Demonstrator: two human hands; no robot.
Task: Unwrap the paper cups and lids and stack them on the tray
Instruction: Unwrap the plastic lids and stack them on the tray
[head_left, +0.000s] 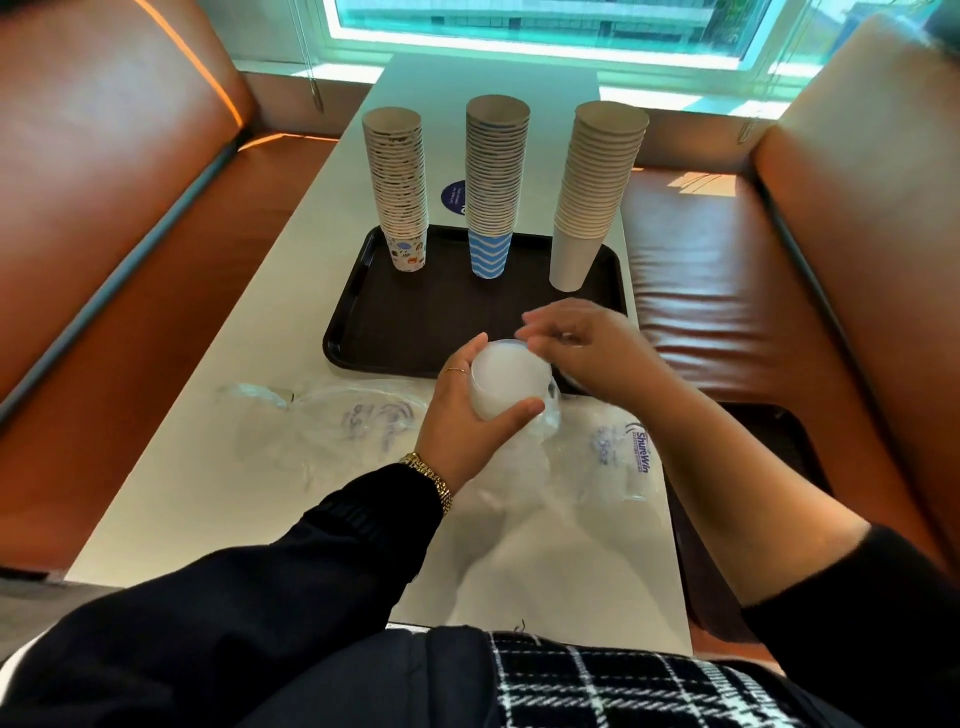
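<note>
Above the black plastic tray (358, 332), a white wrapped lid stack (506, 382) is gripped by the left hand (467, 410); the right hand (576, 338) pinches its clear wrap, so lids could spill if yanked.

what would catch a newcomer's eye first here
Three tall cup stacks stand along the far side of the dark tray: the patterned stack, the blue-striped stack and the plain white stack. Nearer, the left hand grips a white lid stack.
</note>
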